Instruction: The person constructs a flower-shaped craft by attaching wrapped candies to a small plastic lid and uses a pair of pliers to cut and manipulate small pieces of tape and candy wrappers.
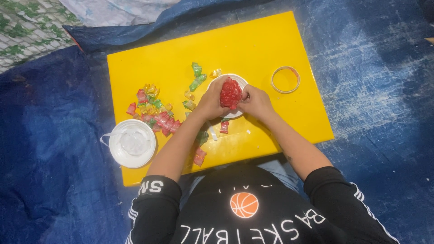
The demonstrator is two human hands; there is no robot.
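I see a yellow desk (253, 45) filling the middle of the frame, set on a blue tarp (379, 90) spread over the floor. On the desk's left half lies a scatter of wrapped candies (153, 110), red, green and yellow. A white bowl (239, 81) sits near its centre, a tape ring (285, 79) lies toward upper right, and a white lid (132, 143) overhangs its lower left edge.
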